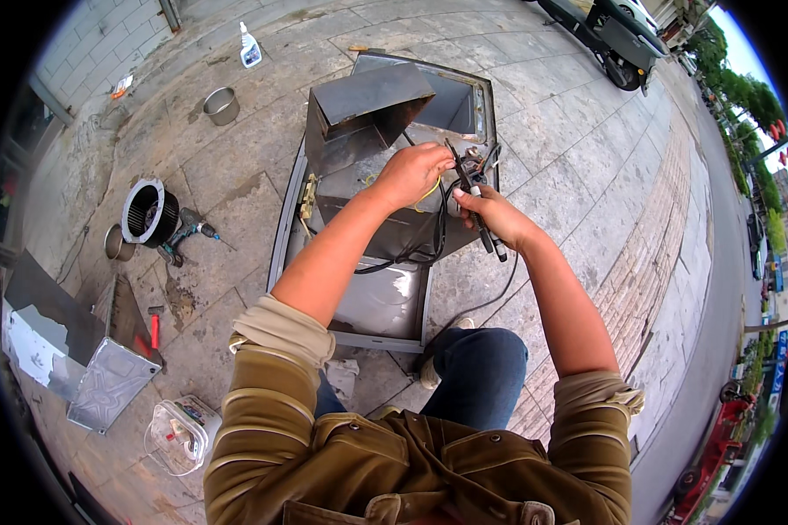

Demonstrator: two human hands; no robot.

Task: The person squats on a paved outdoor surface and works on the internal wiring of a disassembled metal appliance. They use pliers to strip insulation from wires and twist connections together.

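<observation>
A single head-worn fisheye view looks steeply down from close above at the pavement (587, 157). The person's forearms enter from the lower edge, and straight lines bend toward the dark round rim.

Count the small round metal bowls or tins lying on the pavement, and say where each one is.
2. One metal bowl sits on the paving at the upper left, near a spray bottle. Another metal tin lies just left of the round blower fan. Others may be hidden behind the metal housing.
</observation>
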